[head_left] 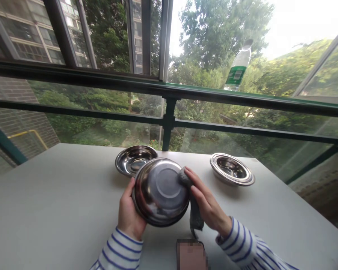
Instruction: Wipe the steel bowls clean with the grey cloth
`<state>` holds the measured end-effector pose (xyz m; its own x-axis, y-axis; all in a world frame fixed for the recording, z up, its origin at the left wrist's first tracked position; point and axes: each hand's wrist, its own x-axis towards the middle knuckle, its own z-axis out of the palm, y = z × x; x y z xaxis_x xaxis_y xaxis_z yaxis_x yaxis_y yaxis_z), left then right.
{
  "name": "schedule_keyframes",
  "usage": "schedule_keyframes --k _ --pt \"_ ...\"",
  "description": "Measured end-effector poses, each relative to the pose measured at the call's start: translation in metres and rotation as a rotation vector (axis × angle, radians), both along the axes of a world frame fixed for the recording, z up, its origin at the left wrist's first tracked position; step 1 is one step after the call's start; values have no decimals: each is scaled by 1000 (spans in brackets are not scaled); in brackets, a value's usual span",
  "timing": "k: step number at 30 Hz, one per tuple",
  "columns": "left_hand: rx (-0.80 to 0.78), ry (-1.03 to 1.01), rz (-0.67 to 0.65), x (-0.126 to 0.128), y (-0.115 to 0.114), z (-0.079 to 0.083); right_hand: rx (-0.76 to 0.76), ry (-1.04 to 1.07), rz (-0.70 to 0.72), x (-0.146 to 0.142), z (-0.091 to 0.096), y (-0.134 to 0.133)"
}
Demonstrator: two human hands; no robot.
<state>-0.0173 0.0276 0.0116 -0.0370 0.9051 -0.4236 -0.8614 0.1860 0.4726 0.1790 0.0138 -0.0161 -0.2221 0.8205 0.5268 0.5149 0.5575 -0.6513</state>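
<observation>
Shiny steel meets us first: an upturned bowl (163, 204), held off the white table (73, 210) on the near side of the dark green railing post (168, 122), its round base turned toward us. We see the left hand (131, 217) grasping it by the side left of the post, thumb lying up along the rim; the other fingers are mostly hidden beneath, so we cannot tell just how they are bent.

The right hand (210, 206), to the right of the post, has its fingers bent lightly over a grey cloth (196, 215), pressing one bunched end against the bowl's base while the rest hangs down beside the bowl. Both wrists come out of white sleeves (121, 249) with blue stripes.

Left of the post, we find a second steel bowl (129, 159) standing open side up on the table, partly covered in our view by the held one. Well to the post's right sits a wide-rimmed steel bowl (232, 168), also facing up. Nearest us, on the post's near side, lies a phone (191, 257) with a blurred screen. Up and right of the post, we notice a clear bottle (238, 69) with a green label.
</observation>
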Motion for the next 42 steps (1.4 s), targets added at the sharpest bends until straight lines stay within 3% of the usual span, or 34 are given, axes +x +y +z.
schedule_keyframes --k 4,9,14,18,23,27,30,33,36,42 --pt "1 -20 28 -1 3 -1 289 -335 127 -15 -8 -21" --pt "-24 -43 11 -1 5 -4 641 -686 233 -44 -1 -26" --pt "7 -29 17 0 2 -4 805 -804 274 -28 0 -21" --pt "24 -48 1 4 0 -5 826 -809 247 -10 2 -22" --pt "10 -87 5 6 0 -5 769 -806 243 -38 9 -25" --pt "-14 -117 -50 5 -2 -4 601 -727 203 -63 19 -21" --pt "22 -126 -145 8 -6 -5 424 -667 163 -68 34 -15" --pt "95 -134 -143 11 -8 -5 331 -616 127 -69 45 -9" --pt "81 -123 -140 10 -9 -3 397 -638 153 -69 41 -11" --pt "31 -74 -38 4 -4 2 717 -671 311 -49 13 -21"
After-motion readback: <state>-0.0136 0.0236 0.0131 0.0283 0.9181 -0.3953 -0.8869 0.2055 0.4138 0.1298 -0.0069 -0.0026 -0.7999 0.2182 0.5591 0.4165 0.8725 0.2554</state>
